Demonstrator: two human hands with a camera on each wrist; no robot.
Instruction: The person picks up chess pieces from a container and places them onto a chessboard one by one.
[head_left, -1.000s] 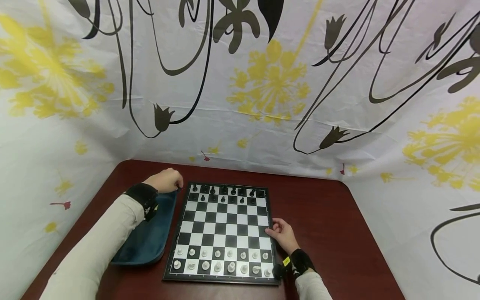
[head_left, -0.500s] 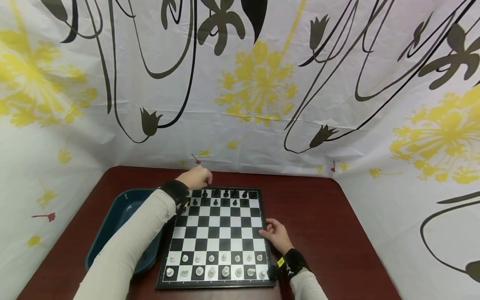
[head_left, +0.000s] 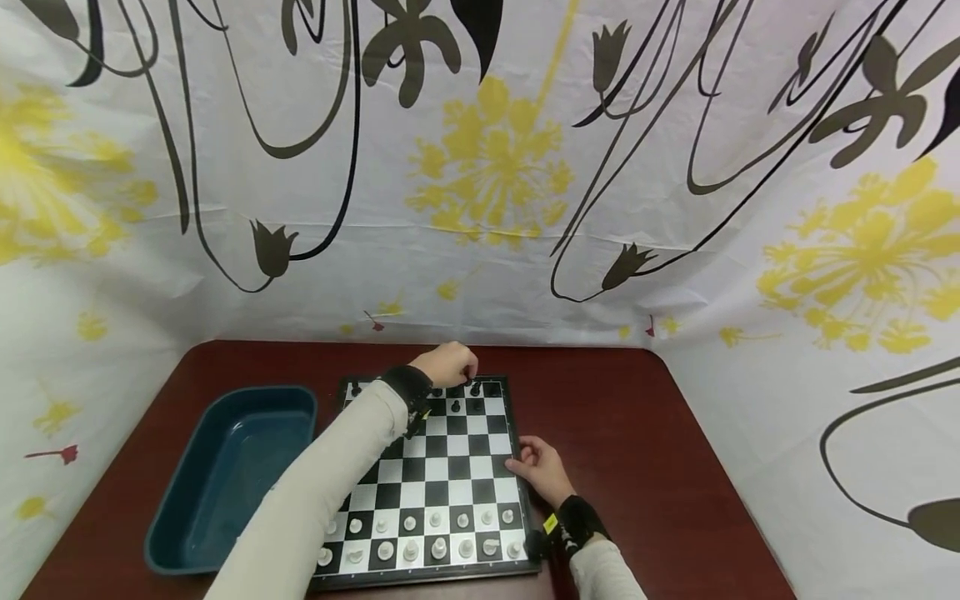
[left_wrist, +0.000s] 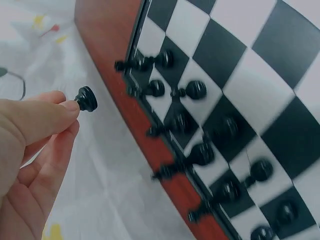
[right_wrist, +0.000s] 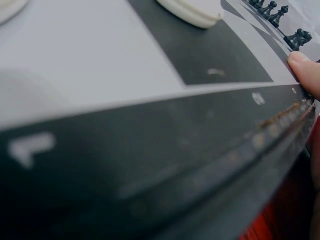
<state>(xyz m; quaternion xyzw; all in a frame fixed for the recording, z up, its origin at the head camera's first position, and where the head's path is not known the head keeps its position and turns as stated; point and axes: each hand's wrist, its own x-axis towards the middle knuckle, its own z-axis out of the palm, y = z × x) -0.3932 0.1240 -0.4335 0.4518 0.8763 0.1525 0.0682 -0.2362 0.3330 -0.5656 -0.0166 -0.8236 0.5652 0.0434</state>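
My left hand [head_left: 447,365] is over the far edge of the black and white chessboard [head_left: 437,469]. In the left wrist view its thumb and fingers pinch a small black chess piece [left_wrist: 87,99] by the top, base outward; the upper part is hidden in the fingers. Several black chess pieces [left_wrist: 200,153] stand in two rows along the far side, some blurred. My right hand [head_left: 543,471] grips the board's right edge, with the thumb [right_wrist: 301,65] on the top face. White chess pieces [head_left: 438,547] stand in two rows on the near side.
A blue-green tray [head_left: 232,467] lies on the dark red table [head_left: 637,467] left of the board. A white sheet with printed flowers [head_left: 495,167] hangs behind the table. My left sleeve [head_left: 315,492] crosses over the board's left part.
My left hand has moved right, from above the tray's far corner to over the board's far right side. The right hand stays on the board's edge; the head view has shifted slightly.
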